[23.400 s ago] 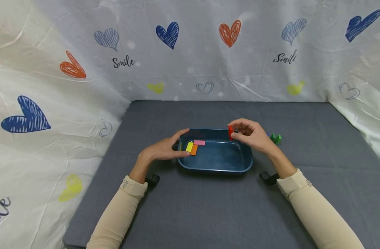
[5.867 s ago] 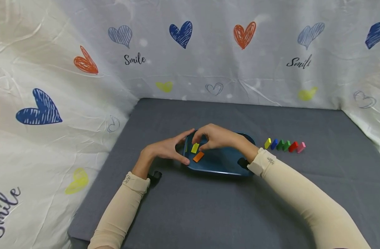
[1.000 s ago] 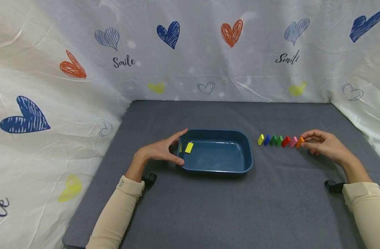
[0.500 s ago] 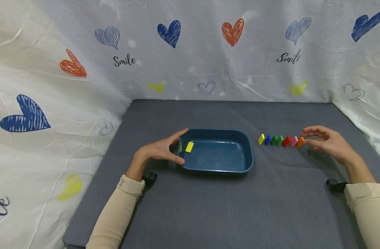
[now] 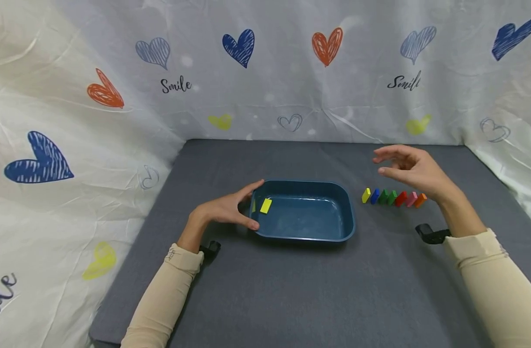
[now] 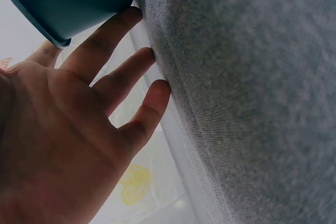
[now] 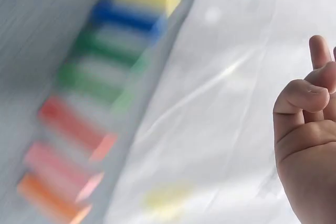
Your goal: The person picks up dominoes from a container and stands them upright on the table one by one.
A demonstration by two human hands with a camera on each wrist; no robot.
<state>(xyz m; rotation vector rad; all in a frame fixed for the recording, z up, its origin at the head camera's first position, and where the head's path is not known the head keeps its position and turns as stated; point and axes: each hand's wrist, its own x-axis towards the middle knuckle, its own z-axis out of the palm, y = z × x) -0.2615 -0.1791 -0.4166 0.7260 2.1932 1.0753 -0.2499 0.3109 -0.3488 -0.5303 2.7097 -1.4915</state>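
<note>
A dark blue rectangular tray [image 5: 308, 239] stands on the table, one yellow domino [image 5: 266, 206] lying at its left end. My left hand [image 5: 223, 209] spans that end, thumb at the front corner and index finger at the back one. In the left wrist view its fingers are spread and nearly straight, one against the tray's wall. To the right of the tray, several small dominoes stand in a slanting row, from yellow [image 5: 366, 195] through blue, green, red and pink to orange [image 5: 420, 200]. Above the row hovers my right hand [image 5: 415, 169], fingers loosely bent and holding nothing.
Grey cloth covers the table [image 5: 291, 290]. A white sheet [image 5: 287, 87] printed with hearts hangs behind it and along the left side. Black straps sit at both wrists, the right strap [image 5: 432, 234] above the table in front of the row.
The orange domino went from the tray to the row's right end, and my right hand has let it go. That hand has risen and moved left. My left hand stays at the tray.
</note>
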